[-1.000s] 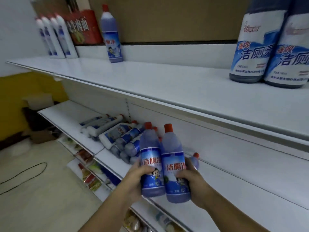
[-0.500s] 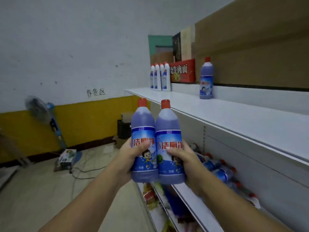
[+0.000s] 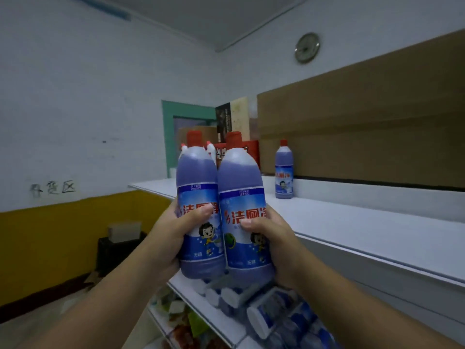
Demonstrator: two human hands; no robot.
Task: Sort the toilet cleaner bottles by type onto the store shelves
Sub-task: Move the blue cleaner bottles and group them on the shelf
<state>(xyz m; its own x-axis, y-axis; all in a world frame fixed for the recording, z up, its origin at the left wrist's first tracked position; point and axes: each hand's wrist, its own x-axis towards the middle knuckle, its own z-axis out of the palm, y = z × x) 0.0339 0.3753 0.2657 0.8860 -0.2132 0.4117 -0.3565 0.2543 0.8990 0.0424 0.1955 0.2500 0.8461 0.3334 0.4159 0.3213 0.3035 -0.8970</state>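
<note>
Beside the white top shelf [image 3: 364,230], two purple bottles touch, upright: the left bottle [image 3: 196,177] inside the left hand [image 3: 166,238]'s curled fingers, the right bottle [image 3: 239,177] clamped by the right hand [image 3: 276,243]. A lone bottle [image 3: 284,170] stands on that shelf.

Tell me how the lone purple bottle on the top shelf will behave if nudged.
Tall and narrow, the lone purple bottle probably tips easily. Filled nearly to the neck, it is likely heavy. The smooth top shelf may let it slide.
</note>
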